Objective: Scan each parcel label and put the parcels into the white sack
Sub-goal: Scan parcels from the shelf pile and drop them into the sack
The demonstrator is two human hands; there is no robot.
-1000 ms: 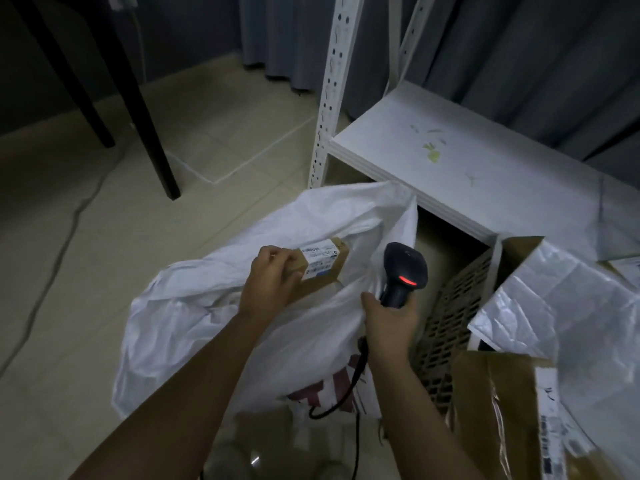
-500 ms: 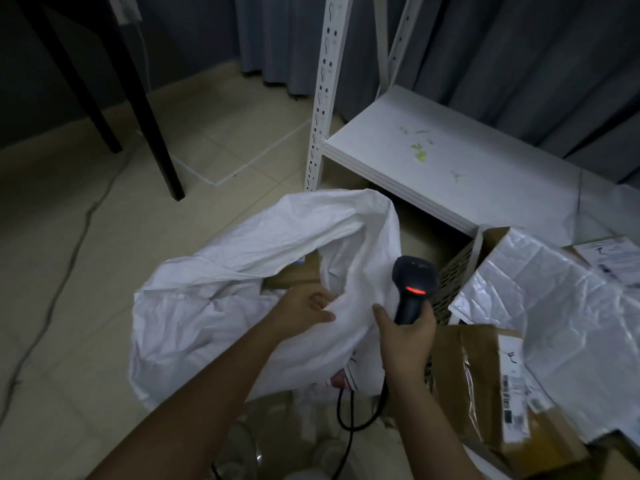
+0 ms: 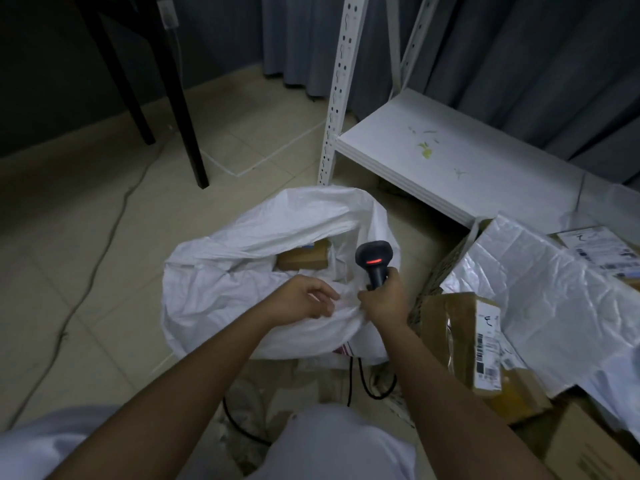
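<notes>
With one brown parcel (image 3: 304, 258) lying inside the white sack (image 3: 242, 271) just beyond the empty, loosely curled left grip (image 3: 304, 301), and the right grip (image 3: 382, 301) clasping the scanner (image 3: 374, 261), the next move likely calls for fetching the labelled parcel (image 3: 464, 341) just right of it.

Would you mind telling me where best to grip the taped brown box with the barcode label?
Probably with the free left hand, from above, across the narrow width of the brown box: its top lies exposed, while a white bag crowds its right side.
</notes>
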